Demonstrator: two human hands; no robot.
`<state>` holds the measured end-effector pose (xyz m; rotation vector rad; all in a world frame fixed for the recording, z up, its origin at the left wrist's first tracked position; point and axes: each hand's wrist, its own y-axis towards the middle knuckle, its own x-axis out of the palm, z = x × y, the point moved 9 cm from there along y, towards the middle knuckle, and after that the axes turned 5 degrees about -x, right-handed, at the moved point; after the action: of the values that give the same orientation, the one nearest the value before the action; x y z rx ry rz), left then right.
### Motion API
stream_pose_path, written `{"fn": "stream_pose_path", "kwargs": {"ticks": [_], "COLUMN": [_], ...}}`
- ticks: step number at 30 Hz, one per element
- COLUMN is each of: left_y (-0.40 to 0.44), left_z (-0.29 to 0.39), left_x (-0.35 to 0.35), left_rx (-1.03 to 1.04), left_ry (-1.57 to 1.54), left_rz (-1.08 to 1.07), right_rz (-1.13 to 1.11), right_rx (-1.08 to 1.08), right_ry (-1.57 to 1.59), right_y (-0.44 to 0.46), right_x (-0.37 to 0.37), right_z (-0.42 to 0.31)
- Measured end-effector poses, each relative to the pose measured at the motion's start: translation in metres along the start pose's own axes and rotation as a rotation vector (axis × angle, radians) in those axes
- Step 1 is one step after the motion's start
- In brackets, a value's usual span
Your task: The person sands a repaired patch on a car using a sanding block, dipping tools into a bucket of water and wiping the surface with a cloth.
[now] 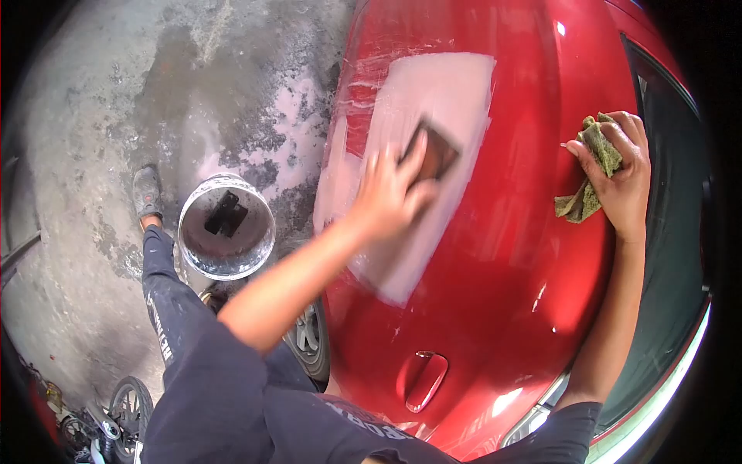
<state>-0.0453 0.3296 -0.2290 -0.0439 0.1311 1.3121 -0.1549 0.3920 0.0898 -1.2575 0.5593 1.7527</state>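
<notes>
Head view, with clock directions as I face the car. The dark brown block [442, 155] is four-cornered and tilted like a diamond, its edges softened by blur. It lies over the pale patch [433, 216] on the red car panel [514, 201], somewhat above that patch's middle. Relative to the left hand [390, 189], the block sits at 2 o'clock: the thumb is at its lower edge and a straightened finger runs along its left edge, the two clamped on it; blur hides how the remaining fingers bear. At 3 o'clock, well apart, the right hand [624, 166] has its fingers closed around a crumpled green cloth [601, 148], whose loose end trails toward 8 o'clock. At 9 o'clock from the left hand, a bucket [247, 255] holds black pieces [226, 215]. A red door handle [427, 383] lies at 6 o'clock from the patch.
</notes>
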Motion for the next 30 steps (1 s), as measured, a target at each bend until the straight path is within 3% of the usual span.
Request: {"fn": "stream_pose_path", "kwargs": {"ticks": [3,7,9,11,13,15,18,19,20,21,23,27,30], "left_y": [-0.086,0.046,0.095,0.069,-0.013,-0.081,-0.036,0.006,0.054,0.087,0.072,-0.076,-0.062], "left_z": [0.015,-0.018,-0.032,-0.035,-0.015,0.007,-0.015,-0.029,-0.048,-0.057,-0.061,-0.005,-0.018], "left_x": [0.001,-0.001,-0.004,0.001,0.004,0.000,0.006,0.003,0.003,-0.003,0.002,0.002,0.005], "left_rx": [-0.117,-0.144,-0.204,-0.206,-0.117,-0.201,-0.168,-0.194,-0.295,-0.266,-0.295,-0.185,-0.175], "left_ry": [-0.096,0.021,-0.110,-0.083,0.001,-0.135,-0.075,0.043,0.004,-0.030,-0.057,-0.087,-0.086], "left_rz": [-0.170,-0.048,-0.139,-0.115,-0.053,-0.181,-0.104,-0.075,-0.145,-0.140,-0.188,-0.188,-0.158], "right_rz": [0.006,0.020,0.023,0.011,-0.006,0.006,0.007,-0.006,-0.005,0.001,0.004,0.009,-0.004], "right_rx": [0.000,0.021,0.003,-0.007,-0.022,-0.003,0.028,0.031,0.030,0.023,-0.015,0.004,0.038], "right_ry": [0.032,0.094,0.079,0.047,0.014,0.053,0.104,0.106,0.099,0.092,0.062,0.080,0.133], "right_y": [-0.001,-0.006,-0.003,-0.001,0.000,-0.001,-0.005,-0.008,-0.008,-0.005,0.000,-0.005,-0.008], "right_x": [0.001,0.003,0.003,0.001,-0.001,0.001,0.003,0.006,0.006,0.004,0.001,0.002,0.006], "right_z": [0.000,0.006,0.004,0.001,-0.001,0.002,0.005,0.004,0.005,0.005,0.001,0.004,0.010]}}
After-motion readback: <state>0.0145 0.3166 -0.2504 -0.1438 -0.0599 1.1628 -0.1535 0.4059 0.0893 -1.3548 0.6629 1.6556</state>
